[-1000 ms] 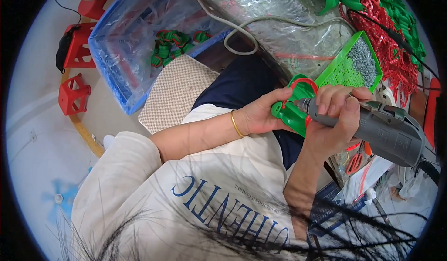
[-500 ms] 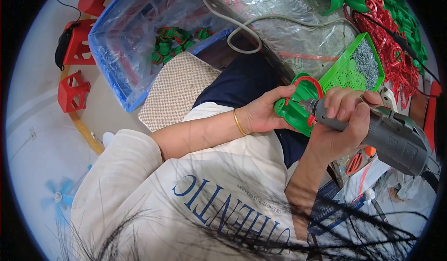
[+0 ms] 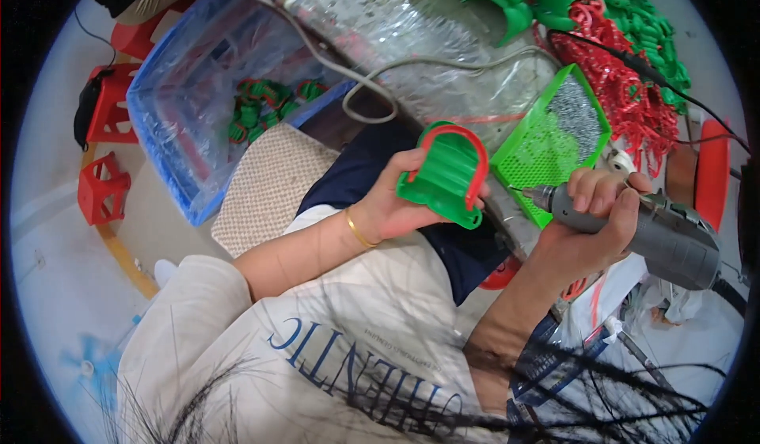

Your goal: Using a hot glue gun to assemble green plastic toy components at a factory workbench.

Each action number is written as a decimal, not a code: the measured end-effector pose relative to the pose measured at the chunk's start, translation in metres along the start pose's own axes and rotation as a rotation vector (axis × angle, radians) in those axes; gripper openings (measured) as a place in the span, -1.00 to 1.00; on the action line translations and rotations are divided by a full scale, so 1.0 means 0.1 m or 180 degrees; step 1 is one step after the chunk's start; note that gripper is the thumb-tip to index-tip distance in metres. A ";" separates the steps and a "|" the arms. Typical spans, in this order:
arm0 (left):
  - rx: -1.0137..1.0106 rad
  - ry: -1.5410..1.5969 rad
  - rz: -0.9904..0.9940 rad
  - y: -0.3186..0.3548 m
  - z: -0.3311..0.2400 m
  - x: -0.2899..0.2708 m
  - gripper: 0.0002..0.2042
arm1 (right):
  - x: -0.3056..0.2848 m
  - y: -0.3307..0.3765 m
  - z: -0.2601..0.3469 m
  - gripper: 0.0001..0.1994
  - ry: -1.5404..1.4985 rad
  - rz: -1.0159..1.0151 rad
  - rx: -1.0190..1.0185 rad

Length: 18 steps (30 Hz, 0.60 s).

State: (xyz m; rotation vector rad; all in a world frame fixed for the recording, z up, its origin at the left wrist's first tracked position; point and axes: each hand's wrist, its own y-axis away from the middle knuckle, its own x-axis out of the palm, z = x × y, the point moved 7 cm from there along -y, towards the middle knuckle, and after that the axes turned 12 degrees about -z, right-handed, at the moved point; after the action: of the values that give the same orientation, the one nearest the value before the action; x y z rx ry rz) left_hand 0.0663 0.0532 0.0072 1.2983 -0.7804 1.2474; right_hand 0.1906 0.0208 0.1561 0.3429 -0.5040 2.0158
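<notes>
Between its thumb and fingers my left hand [image 3: 396, 198] grips a curved green plastic piece [image 3: 450, 173] with a red strap [image 3: 480, 159] arched along its edge. My right hand [image 3: 598, 210] is wrapped round a dark grey electric screwdriver [image 3: 673, 242]. Its tip points left toward the green piece, apart from it. Just beyond the tip stands a bright green perforated basket [image 3: 507, 163] with many small silver screws [image 3: 576, 115] heaped in it.
A blue bin [image 3: 150, 119] lined with clear plastic holds several green and red pieces [image 3: 265, 103]. At the far right lie piles of red straps [image 3: 609, 72] and green parts [image 3: 641, 24]. A grey cable [image 3: 356, 87] loops over the plastic-covered table [image 3: 412, 24]. Red stools [image 3: 103, 189] stand left.
The screwdriver tip has come away from the green piece. My left hand has moved left with the piece and turned it. The whole view has shifted somewhat.
</notes>
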 end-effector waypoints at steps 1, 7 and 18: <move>0.0099 -0.0134 0.0038 -0.03 -0.05 0.01 -0.35 | -0.04 -0.10 0.06 -0.81 0.0081 -0.0087 -0.0116; 0.0528 -0.0692 0.0342 -0.17 -0.12 0.54 -0.35 | -0.13 -0.33 0.13 -0.80 0.0169 -0.0231 -0.0215; 0.0466 -0.1362 0.0399 -0.60 0.07 0.66 -0.51 | -0.23 -0.50 0.15 -0.80 0.0208 -0.0314 -0.0451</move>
State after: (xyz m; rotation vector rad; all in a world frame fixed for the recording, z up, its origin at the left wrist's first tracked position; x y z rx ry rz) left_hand 0.1396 0.0707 0.0553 1.6879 -1.1018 1.1541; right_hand 0.2460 0.0176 0.1692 0.2106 -0.5745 1.8782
